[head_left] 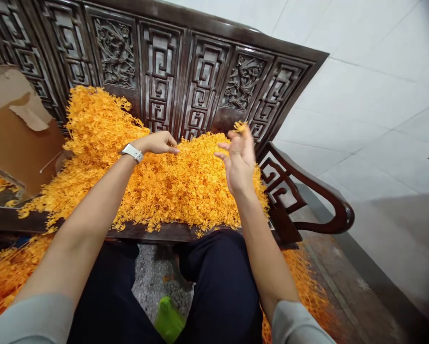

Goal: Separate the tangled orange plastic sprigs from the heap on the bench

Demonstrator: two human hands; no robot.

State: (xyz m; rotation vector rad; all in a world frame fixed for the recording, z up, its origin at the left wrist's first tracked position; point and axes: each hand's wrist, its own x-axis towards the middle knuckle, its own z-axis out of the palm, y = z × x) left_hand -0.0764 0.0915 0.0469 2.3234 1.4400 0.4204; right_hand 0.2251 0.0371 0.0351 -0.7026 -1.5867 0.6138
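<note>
Evidently the work centres on a broad heap of bright orange, thin, curly-ended pieces (185, 191), apparently plastic, spread over the seat of a dark, glossy, carved wooden bench (142, 232) directly before the person's knees. One small yellow-orange curled piece (240, 126) is up above the heap at the fingertips of the right hand (241, 160).

For handling single pieces well, a light pinch at the tips seems best, since the curled ends look ready to snag on their neighbours; lifting straight up and slowly would likely drag fewer along. Keeping the wrists low over the heap should also let any dropped piece land back on it.

The right hand has its index finger raised at the piece, which it appears to hold lightly, while the other fingers stand loosely spread and slightly blurred. The left hand (159, 143) reaches in palm down, fingers curled and tips drawn nearly together at the heap's surface; whether anything is caught between them I cannot tell.

Farther out, a pale wristwatch (132, 153) circles the left wrist, and a torn brown cardboard box (24, 143) stands at the heap's left side. More orange strands (303, 282) lie below the curved armrest (322, 210), and a bright green object (169, 320) shows between the dark trousers (221, 282).
</note>
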